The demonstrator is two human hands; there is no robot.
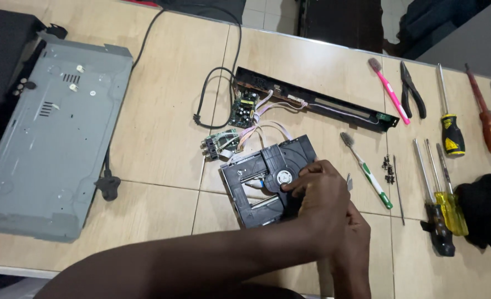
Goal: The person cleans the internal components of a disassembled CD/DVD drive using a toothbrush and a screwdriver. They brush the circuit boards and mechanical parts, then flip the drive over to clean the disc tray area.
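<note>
A black disc drive mechanism lies on the tiled surface with its round silver spindle hub facing up. My left hand reaches across from the lower left, and its fingertips pinch the drive at the hub. My right hand sits just below and behind the left hand, at the drive's right edge, with its fingers hidden. A small silvery tip shows above the hands. Ribbon cables run from the drive to two small green circuit boards.
A grey metal casing lies at the left, with a black power plug beside it. A long black front panel lies behind the drive. To the right are two toothbrushes, pliers, several screwdrivers, loose screws and a black cloth.
</note>
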